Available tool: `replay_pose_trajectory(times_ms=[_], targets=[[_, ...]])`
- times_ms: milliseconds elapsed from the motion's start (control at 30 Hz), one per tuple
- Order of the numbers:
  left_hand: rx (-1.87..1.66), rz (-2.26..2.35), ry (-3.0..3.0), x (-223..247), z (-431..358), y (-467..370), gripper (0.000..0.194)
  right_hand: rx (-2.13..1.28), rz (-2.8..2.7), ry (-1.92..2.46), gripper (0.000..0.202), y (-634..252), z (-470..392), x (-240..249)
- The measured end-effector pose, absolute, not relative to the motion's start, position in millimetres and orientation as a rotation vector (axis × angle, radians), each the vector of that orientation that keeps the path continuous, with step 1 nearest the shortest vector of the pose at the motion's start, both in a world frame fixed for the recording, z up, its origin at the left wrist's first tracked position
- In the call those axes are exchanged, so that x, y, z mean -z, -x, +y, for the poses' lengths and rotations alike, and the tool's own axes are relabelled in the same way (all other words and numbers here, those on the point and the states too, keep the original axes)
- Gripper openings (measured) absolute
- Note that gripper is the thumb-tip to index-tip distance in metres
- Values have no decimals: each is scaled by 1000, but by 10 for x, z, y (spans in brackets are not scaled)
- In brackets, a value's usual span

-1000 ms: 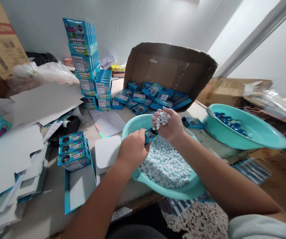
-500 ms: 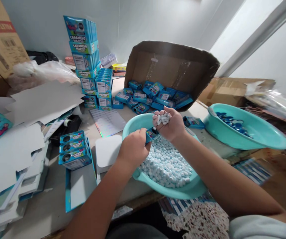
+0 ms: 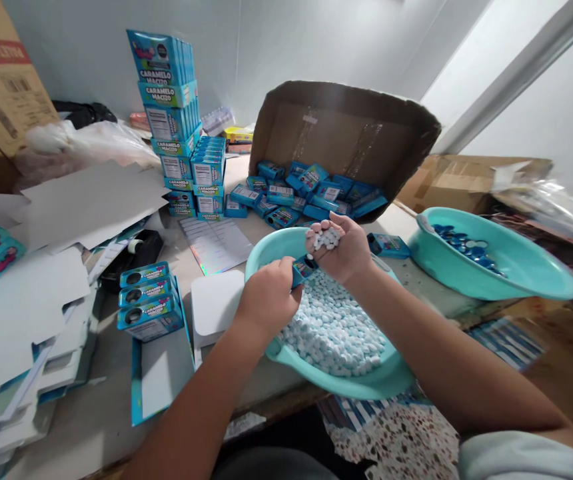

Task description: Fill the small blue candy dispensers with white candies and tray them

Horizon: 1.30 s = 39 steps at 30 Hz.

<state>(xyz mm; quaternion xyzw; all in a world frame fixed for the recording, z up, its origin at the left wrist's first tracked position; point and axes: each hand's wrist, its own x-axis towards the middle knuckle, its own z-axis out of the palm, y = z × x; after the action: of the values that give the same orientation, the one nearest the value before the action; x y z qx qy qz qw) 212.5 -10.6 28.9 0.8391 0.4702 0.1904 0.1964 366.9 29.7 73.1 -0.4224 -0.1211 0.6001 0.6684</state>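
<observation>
My left hand (image 3: 266, 299) grips a small blue candy box (image 3: 303, 269) above a turquoise basin (image 3: 261, 252). Palm up beside the box, my right hand (image 3: 350, 257) is cupped around a handful of white candies (image 3: 327, 239). Its fingertips are near the box's upper end. Loose pale candies (image 3: 336, 327) fill much of the basin beneath both hands. To the left, three blue candy boxes (image 3: 149, 315) with round holes stand in a blue open tray (image 3: 164, 380). The inside of the held box is too dark to make out.
A cardboard box (image 3: 341, 123) on its side spills blue candy boxes. Tall stacks of blue packages (image 3: 171, 123) stand behind the tray. At right, another turquoise basin (image 3: 526, 270) contains shiny blue pieces. White card sheets (image 3: 16, 320) cover the left side. A white lidded container (image 3: 216, 303) adjoins the basin.
The candies in my right palm have shifted slightly. Both hands and the box otherwise keep almost the same positions.
</observation>
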Motion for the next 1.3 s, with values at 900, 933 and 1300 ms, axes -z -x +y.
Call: replay_pose_trajectory(times_ms=[900,933,1300], targets=[[-509,1314,-2349,-301,-105,-2121,30,-1373,-375,922,34,-3725,298,-680],[-510,1311,-2349,-302,-106,-2122,30,-1368,-368,930,36,-3713,292,-692],[-560,1281,-2347,-288,-110,-2114,28,-1319,-390,961,43,-3669,289,-718]])
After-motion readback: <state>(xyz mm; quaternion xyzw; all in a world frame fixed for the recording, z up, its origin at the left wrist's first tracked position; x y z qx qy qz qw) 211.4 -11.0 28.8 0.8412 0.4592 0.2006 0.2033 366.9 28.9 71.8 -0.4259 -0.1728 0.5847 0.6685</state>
